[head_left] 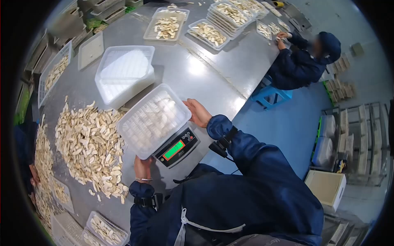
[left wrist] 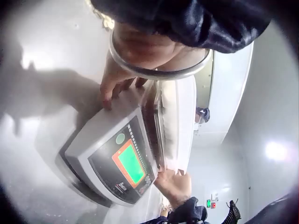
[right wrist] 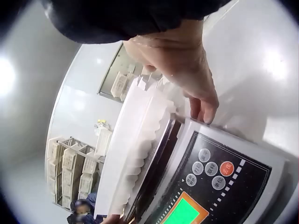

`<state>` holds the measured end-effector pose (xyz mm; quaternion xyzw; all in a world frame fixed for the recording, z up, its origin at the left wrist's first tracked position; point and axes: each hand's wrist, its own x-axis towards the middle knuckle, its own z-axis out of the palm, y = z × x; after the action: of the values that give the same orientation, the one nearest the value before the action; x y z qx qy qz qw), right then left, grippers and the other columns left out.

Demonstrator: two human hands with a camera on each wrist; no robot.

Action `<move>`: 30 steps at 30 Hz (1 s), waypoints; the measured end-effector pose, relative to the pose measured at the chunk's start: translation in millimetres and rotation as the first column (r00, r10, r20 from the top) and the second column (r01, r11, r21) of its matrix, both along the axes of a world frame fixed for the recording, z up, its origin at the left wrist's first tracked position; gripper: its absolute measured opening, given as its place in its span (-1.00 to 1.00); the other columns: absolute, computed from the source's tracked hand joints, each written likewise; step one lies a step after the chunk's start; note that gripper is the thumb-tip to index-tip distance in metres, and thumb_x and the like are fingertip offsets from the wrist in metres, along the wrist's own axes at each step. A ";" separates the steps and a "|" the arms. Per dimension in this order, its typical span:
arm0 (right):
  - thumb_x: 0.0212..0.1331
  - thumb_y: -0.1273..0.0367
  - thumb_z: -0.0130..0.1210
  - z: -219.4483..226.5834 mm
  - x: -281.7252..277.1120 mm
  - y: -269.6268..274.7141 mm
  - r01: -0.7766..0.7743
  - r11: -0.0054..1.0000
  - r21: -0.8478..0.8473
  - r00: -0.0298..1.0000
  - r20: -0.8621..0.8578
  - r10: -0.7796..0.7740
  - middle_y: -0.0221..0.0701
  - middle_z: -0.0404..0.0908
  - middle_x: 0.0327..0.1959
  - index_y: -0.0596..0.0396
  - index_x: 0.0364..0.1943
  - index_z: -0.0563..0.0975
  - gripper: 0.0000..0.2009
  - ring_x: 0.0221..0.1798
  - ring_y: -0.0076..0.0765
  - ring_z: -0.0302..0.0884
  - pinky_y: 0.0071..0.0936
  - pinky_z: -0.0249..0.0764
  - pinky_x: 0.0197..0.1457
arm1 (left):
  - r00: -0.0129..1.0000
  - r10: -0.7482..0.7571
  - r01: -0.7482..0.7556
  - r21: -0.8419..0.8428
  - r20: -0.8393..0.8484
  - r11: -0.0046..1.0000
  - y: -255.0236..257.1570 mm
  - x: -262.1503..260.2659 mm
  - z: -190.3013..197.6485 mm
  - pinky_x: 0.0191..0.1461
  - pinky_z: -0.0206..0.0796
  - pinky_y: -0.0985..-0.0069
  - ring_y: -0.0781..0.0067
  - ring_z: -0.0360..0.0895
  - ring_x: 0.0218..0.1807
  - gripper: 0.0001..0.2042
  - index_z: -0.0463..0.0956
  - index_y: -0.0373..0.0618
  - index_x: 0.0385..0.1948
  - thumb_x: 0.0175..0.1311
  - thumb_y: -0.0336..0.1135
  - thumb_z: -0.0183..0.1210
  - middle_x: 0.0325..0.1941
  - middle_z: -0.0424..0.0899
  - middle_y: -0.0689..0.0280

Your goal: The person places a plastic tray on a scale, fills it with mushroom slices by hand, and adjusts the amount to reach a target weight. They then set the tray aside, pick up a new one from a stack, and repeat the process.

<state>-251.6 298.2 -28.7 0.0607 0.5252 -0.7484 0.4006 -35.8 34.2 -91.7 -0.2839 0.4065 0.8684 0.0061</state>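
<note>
A translucent lidded box (head_left: 154,121) with pale slices inside sits on a scale (head_left: 176,148) whose display is lit green. The left hand (head_left: 143,167) is at the box's near left corner; in the left wrist view this hand (left wrist: 133,60) rests its fingers on the side of the scale (left wrist: 117,158). On the opposite side, the right hand (head_left: 198,113) lies along the box. The right wrist view has the right hand (right wrist: 184,70) with its fingertips touching the scale's housing (right wrist: 261,156), just beside the box (right wrist: 140,140). The thumbs are largely hidden.
Loose slices (head_left: 92,143) are heaped left of the scale. Stacked clear boxes (head_left: 125,74) stand behind it. Trays of slices (head_left: 209,35) line the table's far side. A person in dark clothing (head_left: 301,61) works at the right edge, near a blue stool (head_left: 273,96).
</note>
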 end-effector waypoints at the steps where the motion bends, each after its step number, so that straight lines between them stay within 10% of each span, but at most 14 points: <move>1: 0.34 0.02 -0.42 -0.1 -5.1 5.6 0.016 1.000 0.015 1.000 0.016 -0.016 -0.36 0.37 0.26 0.10 0.35 0.16 -0.40 0.19 -0.43 0.37 -0.39 0.22 0.24 | 1.000 0.003 -0.003 0.009 0.004 1.000 5.4 -6.6 5.7 -0.13 0.34 0.44 0.42 0.38 0.14 -0.66 0.36 -0.11 0.08 0.38 -0.17 -0.09 0.09 0.47 0.32; 4: 0.32 0.04 -0.28 -2.9 -17.8 11.1 0.109 0.994 -0.010 0.993 0.056 -0.109 -0.32 0.47 0.14 0.08 0.32 0.20 -0.42 0.13 -0.37 0.40 -0.42 0.23 0.20 | 0.987 -0.159 0.161 -0.286 0.032 0.945 -6.4 -11.0 15.3 -0.11 0.35 0.49 0.44 0.39 0.13 -0.63 0.34 -0.16 0.14 0.37 -0.22 -0.05 0.10 0.48 0.30; 8: 0.29 0.19 -0.03 30.7 -23.4 11.2 0.246 0.907 0.341 0.906 -0.413 -0.090 -0.36 0.53 0.00 0.11 0.17 0.35 -0.56 0.08 -0.41 0.43 -0.44 0.28 0.18 | 0.978 -0.199 0.192 -0.609 0.056 0.770 -39.3 14.4 42.5 -0.04 0.36 0.53 0.46 0.43 0.07 -0.57 0.30 -0.20 0.20 0.32 -0.28 0.05 0.07 0.51 0.26; 11: 0.19 0.52 0.03 48.3 -25.1 -16.5 0.475 0.876 0.083 0.503 -0.842 -0.193 -0.40 0.62 -0.21 0.17 -0.07 0.51 -0.77 -0.18 -0.50 0.51 -0.58 0.40 -0.06 | 0.994 0.072 0.018 -0.752 0.087 0.658 -83.3 62.3 38.1 -0.01 0.34 0.50 0.46 0.48 -0.05 -0.59 0.33 -0.23 0.17 0.30 -0.37 0.07 0.05 0.51 0.27; 15: 0.19 0.54 -0.03 131.0 28.7 -84.5 0.245 0.969 0.029 0.472 -0.877 -0.093 -0.42 0.59 -0.13 0.15 0.06 0.44 -0.67 -0.21 -0.61 0.48 -0.61 0.39 -0.07 | 0.893 0.391 0.083 -0.937 0.221 0.340 -116.2 128.6 56.9 0.16 0.27 0.40 0.18 0.42 0.11 -0.18 0.10 -0.26 0.30 -0.05 -0.29 0.36 0.17 0.40 0.03; 19: 0.13 0.49 0.01 137.6 104.6 -182.3 -0.067 0.974 0.218 0.522 -0.824 0.221 -0.32 0.57 -0.11 0.15 0.23 0.27 -0.49 -0.29 -0.55 0.49 -0.56 0.41 -0.23 | 0.869 0.402 0.291 -0.955 0.290 0.059 -136.5 194.6 26.5 0.36 0.09 0.27 -0.11 0.12 0.36 0.12 -0.07 -0.31 0.33 -0.33 -0.15 0.51 0.34 0.14 -0.14; 23: 0.05 0.38 0.09 77.5 172.7 -247.4 -0.404 0.734 0.546 0.478 -0.558 0.678 -0.26 0.58 -0.32 0.12 0.38 0.00 -0.23 -0.41 -0.40 0.54 -0.47 0.46 -0.32 | 0.864 0.370 0.296 -0.938 0.343 0.179 -134.8 200.8 26.9 0.36 0.10 0.27 -0.21 0.01 0.39 0.20 -0.18 -0.35 0.34 -0.38 -0.15 0.52 0.36 0.01 -0.23; 30: 0.14 0.41 0.07 -18.3 205.0 -291.0 -0.573 0.750 0.331 0.787 -0.032 0.616 -0.32 0.49 -0.24 0.04 0.39 -0.08 -0.24 -0.32 -0.42 0.56 -0.49 0.52 -0.30 | 0.938 0.295 0.124 -0.971 0.182 0.206 -165.8 142.9 28.1 0.39 0.05 0.27 -0.18 -0.05 0.42 0.13 -0.20 -0.28 0.36 -0.28 -0.23 0.46 0.39 -0.06 -0.21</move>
<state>-46.6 7.2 -47.1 -0.1013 0.6521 -0.4939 0.5662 107.1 -131.6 -63.5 -0.3871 0.8362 0.3565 -0.1547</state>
